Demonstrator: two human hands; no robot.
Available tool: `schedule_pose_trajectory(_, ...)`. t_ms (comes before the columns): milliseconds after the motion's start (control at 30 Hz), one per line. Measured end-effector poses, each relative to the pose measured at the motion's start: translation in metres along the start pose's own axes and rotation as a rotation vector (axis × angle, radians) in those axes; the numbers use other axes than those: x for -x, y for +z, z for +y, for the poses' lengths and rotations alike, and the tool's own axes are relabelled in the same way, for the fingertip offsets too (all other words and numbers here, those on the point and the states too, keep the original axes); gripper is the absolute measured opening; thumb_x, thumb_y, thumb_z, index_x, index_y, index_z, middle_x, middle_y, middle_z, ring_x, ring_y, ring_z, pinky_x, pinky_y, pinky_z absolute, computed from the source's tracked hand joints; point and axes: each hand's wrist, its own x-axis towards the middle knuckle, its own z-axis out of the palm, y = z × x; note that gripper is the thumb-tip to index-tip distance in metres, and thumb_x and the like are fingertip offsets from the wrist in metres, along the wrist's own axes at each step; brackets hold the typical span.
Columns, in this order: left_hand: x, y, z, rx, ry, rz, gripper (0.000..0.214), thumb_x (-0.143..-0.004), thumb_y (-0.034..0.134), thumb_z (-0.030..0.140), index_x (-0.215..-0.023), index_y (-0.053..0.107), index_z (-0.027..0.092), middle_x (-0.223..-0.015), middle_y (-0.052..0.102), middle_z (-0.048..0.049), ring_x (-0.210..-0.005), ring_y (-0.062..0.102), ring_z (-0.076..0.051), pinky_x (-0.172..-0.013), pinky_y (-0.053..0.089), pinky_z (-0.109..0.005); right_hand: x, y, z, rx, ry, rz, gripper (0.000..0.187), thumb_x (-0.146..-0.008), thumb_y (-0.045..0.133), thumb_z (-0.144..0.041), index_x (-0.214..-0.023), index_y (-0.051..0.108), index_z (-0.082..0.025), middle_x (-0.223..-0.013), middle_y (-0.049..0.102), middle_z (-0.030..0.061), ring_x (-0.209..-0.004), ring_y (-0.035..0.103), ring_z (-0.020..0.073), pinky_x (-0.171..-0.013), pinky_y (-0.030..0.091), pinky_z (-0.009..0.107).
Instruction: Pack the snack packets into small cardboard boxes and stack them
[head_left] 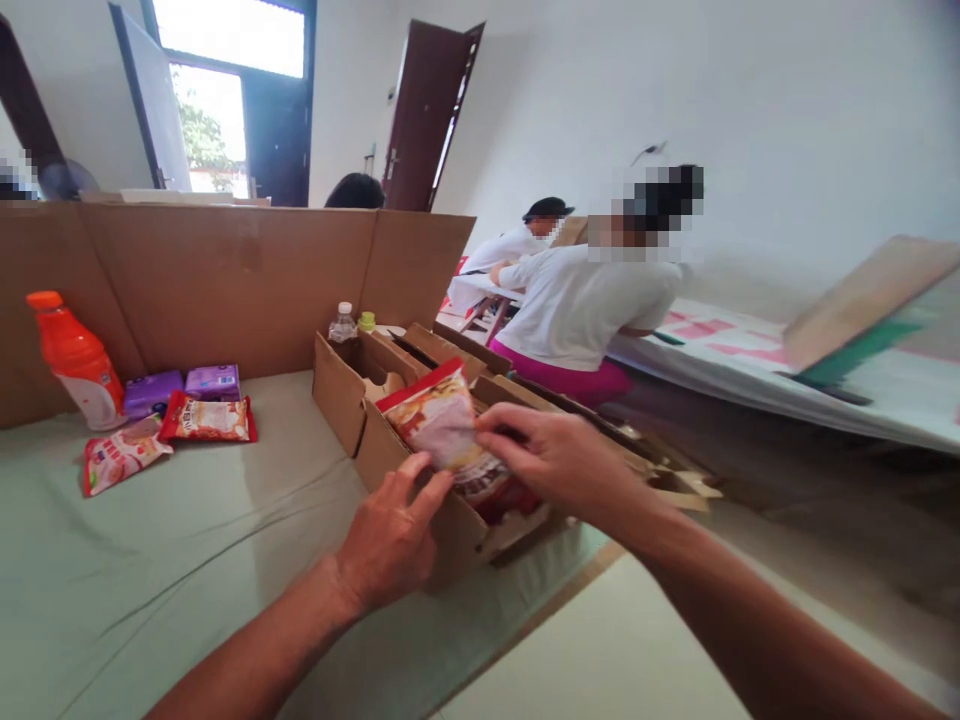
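- Gripping a snack packet by its right edge with the right hand, fingers and thumb closed on the wrapper.
- Laid the left hand against the near wall of the open cardboard box, thumb and forefinger raised to the packet's lower left corner; could not tell whether pinched there or only touching.
- Placed close together, both hands, parted only by the packet between them.
- Held the packet tilted, its lower end inside the box, above more red wrappers lying within.
- Stood in the box's far compartment: a clear water bottle, and just beside it a green-capped bottle.
- Rested the box on a pale green tablecloth.
- Lay well to the left on that cloth: two red snack packets, two purple packs behind them, and an orange drink bottle upright at the far end.
- Backed by a brown cardboard screen along the table's far edge.
- Sat beyond, to the right, two people in white tops, bent over another table.
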Motion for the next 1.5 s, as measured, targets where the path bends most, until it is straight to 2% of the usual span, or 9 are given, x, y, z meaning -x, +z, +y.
schedule_pose_trajectory(100,0.027,0.0,-0.009,-0.013,-0.076,0.027,0.074,-0.08,0.049,0.001,-0.149,0.03,0.019,-0.161,0.023,-0.0274,-0.134,0.054,-0.032,-0.1,0.056,-0.048,0.006,-0.023,-0.012,-0.017,-0.026,0.136,0.029,-0.085,0.053,-0.049,-0.088,0.069,-0.025,-0.074,0.074,0.0046,-0.057,0.065,0.0229,-0.053,0.048,0.032)
schedule_pose_trajectory(200,0.066,-0.013,-0.034,-0.068,-0.314,-0.039,0.076,-0.078,0.057,0.004,-0.149,0.035,0.021,-0.165,0.019,-0.0229,-0.137,0.051,-0.03,-0.103,0.053,-0.047,0.008,-0.025,-0.025,-0.037,-0.084,0.159,0.034,-0.089,0.054,-0.059,-0.097,0.069,-0.03,-0.074,0.074,0.004,-0.054,0.065,0.0237,-0.046,0.05,0.033)
schedule_pose_trajectory(333,0.125,-0.058,-0.08,-0.197,-0.702,-0.094,0.067,-0.073,0.063,0.006,-0.138,0.053,0.018,-0.164,0.028,-0.0195,-0.139,0.049,-0.031,-0.113,0.045,-0.049,-0.005,0.005,-0.061,-0.141,-0.288,0.083,0.032,-0.093,0.05,-0.056,-0.091,0.069,-0.032,-0.076,0.075,0.0035,-0.055,0.065,0.0229,-0.048,0.051,0.033)
schedule_pose_trajectory(467,0.174,-0.11,-0.119,-0.29,-0.87,-0.01,0.046,-0.075,0.059,0.005,-0.12,0.065,0.012,-0.15,0.048,-0.0225,-0.134,0.053,-0.034,-0.113,0.043,-0.054,-0.037,0.051,-0.121,-0.084,-0.525,-0.151,0.024,-0.09,0.05,-0.036,-0.085,0.071,-0.026,-0.073,0.074,0.003,-0.065,0.067,0.0214,-0.059,0.048,0.03)
schedule_pose_trajectory(667,0.211,-0.136,-0.139,-0.313,-0.887,0.099,0.038,-0.076,0.056,0.004,-0.11,0.069,0.015,-0.126,0.067,-0.0143,-0.122,0.06,-0.028,-0.108,0.047,-0.05,-0.105,0.13,-0.2,0.283,-0.609,-0.354,0.025,-0.089,0.048,-0.02,-0.085,0.073,-0.023,-0.078,0.077,0.0047,-0.069,0.067,0.0187,-0.065,0.037,0.028)
schedule_pose_trajectory(933,0.212,-0.124,-0.143,-0.287,-0.812,0.164,0.029,-0.072,0.055,0.002,-0.091,0.07,0.018,-0.099,0.073,-0.0091,-0.098,0.064,-0.026,-0.091,0.054,-0.044,-0.228,0.203,-0.268,0.394,-0.595,-0.186,0.034,-0.094,0.043,-0.013,-0.108,0.073,-0.018,-0.109,0.076,0.0132,-0.099,0.066,0.0251,-0.081,0.032,0.036)
schedule_pose_trajectory(1067,0.213,-0.124,-0.145,-0.279,-0.801,0.172,0.031,-0.073,0.054,0.001,-0.093,0.07,0.018,-0.098,0.074,-0.0081,-0.099,0.064,-0.024,-0.092,0.053,-0.043,-0.245,0.217,-0.286,0.421,-0.566,-0.129,0.038,-0.097,0.037,-0.012,-0.118,0.068,-0.013,-0.118,0.072,0.0179,-0.106,0.063,0.0282,-0.083,0.029,0.038)
schedule_pose_trajectory(1267,0.212,-0.127,-0.148,-0.321,-0.798,0.168,0.028,-0.074,0.053,0.004,-0.09,0.071,0.019,-0.097,0.075,-0.008,-0.098,0.067,-0.024,-0.092,0.054,-0.042,-0.193,0.189,-0.267,0.477,-0.651,-0.267,0.027,-0.093,0.048,-0.016,-0.085,0.074,-0.016,-0.091,0.078,0.0127,-0.082,0.068,0.0221,-0.074,0.028,0.034)
schedule_pose_trajectory(1500,0.208,-0.148,-0.154,-0.336,-0.739,0.112,0.026,-0.08,0.048,0.019,-0.092,0.071,0.02,-0.104,0.076,-0.0097,-0.103,0.067,-0.027,-0.096,0.054,-0.044,-0.131,0.062,-0.174,0.483,-0.446,-0.18,0.025,-0.094,0.05,-0.025,-0.094,0.074,-0.022,-0.095,0.078,0.0051,-0.09,0.069,0.0214,-0.084,0.034,0.034)
